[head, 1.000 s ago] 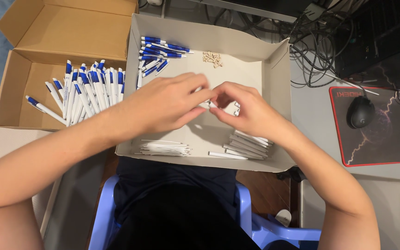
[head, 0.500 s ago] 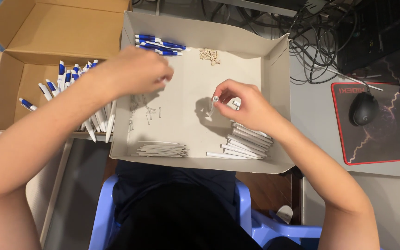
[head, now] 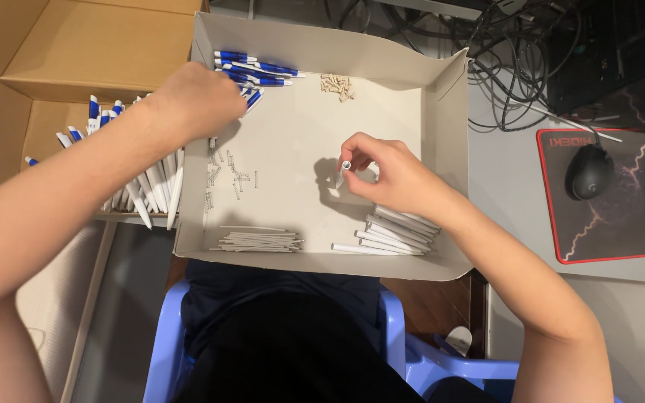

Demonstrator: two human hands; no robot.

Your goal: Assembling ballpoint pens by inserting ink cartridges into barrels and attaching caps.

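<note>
My right hand (head: 390,175) holds a white pen barrel (head: 343,172) upright over the middle of a shallow white cardboard tray (head: 442,112). My left hand (head: 192,101) reaches to the tray's far left corner, its fingers down among blue-and-white pen parts (head: 251,71); what it grips is hidden. More white barrels (head: 390,231) lie in a pile under my right wrist. Thin white refills (head: 255,240) lie at the tray's near edge, small springs (head: 225,179) are scattered left of centre, and small beige tips (head: 336,84) sit at the far side.
An open brown cardboard box (head: 54,52) on the left holds several assembled blue-and-white pens (head: 143,186). To the right lie a black mouse (head: 590,172) on a red-edged mouse pad (head: 636,224) and tangled cables (head: 516,67). A blue plastic chair (head: 404,351) is below me.
My left hand left my right hand, swung over the pens in the brown box, then came to the tray's far left corner. My right hand stayed put with the barrel.
</note>
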